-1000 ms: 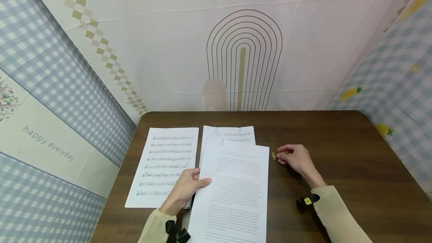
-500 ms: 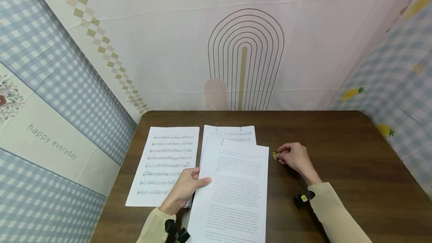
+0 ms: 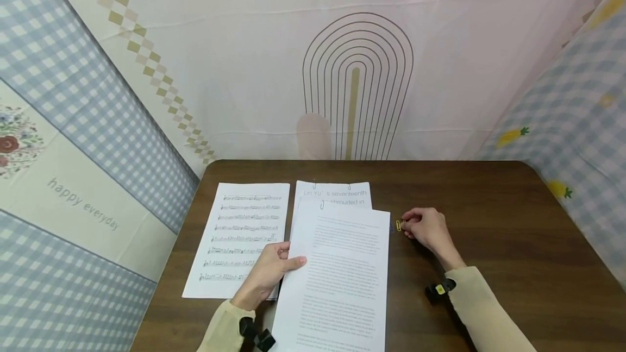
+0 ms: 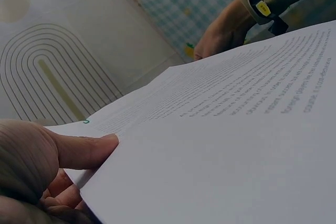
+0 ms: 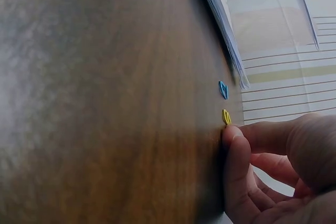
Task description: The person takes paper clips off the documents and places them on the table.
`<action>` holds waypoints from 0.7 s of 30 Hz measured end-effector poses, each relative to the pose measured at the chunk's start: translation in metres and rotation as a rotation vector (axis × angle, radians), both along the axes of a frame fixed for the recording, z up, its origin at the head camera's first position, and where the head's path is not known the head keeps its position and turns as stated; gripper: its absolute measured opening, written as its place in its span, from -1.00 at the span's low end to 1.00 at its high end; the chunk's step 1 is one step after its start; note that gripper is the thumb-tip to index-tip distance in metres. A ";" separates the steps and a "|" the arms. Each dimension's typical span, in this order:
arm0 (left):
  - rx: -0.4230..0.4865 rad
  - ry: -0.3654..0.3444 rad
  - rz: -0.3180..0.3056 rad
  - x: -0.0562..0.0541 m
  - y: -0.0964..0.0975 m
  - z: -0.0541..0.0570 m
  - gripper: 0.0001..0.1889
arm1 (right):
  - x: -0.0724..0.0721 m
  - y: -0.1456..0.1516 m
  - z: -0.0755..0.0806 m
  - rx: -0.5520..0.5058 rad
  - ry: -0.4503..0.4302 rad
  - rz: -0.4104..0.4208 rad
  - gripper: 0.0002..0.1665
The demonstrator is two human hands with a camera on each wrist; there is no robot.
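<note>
My left hand (image 3: 266, 276) grips the left edge of a printed paper stack (image 3: 342, 281), thumb on top and fingers underneath. A paper clip (image 4: 86, 121), green in the left wrist view, sits on the stack's top edge. At the table, my right hand (image 3: 430, 230) has its thumb and forefinger pinched together on a small paper clip, which the fingertips mostly hide. Right beside those fingertips lies a yellow paper clip (image 5: 226, 116). A blue paper clip (image 5: 223, 90) lies a little farther off, between the yellow one and the papers.
Sheet music (image 3: 235, 232) lies at the left of the brown table (image 3: 489, 194). Partly covered by the held stack, another printed sheet (image 3: 335, 192) with clips on its top edge lies behind it. A patterned cloth (image 3: 244, 58) hangs behind the table.
The view has shifted slightly. My left hand keeps its grip on the paper stack, and my right fingertips stay by the yellow paper clip with only a slight movement.
</note>
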State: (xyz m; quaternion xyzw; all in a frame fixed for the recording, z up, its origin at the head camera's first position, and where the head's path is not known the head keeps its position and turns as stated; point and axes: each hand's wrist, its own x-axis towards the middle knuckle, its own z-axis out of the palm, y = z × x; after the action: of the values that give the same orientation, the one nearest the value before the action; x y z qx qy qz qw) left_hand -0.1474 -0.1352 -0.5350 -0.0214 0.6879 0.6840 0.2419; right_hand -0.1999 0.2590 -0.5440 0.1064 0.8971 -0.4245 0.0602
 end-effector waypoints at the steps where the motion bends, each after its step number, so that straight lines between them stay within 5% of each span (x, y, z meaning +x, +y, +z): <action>1: 0.001 -0.002 -0.001 0.000 0.000 0.000 -0.59 | 0.000 -0.001 0.000 0.001 0.002 -0.004 -0.83; 21: 0.027 -0.011 -0.006 0.001 -0.002 0.001 -0.60 | 0.004 0.000 -0.003 0.014 0.025 -0.029 -0.79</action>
State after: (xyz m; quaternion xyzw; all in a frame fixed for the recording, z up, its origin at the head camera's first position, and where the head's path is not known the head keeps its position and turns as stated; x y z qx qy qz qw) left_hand -0.1463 -0.1367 -0.5336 -0.0196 0.6775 0.6922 0.2479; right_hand -0.1957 0.2592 -0.5468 0.1146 0.8990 -0.4206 0.0421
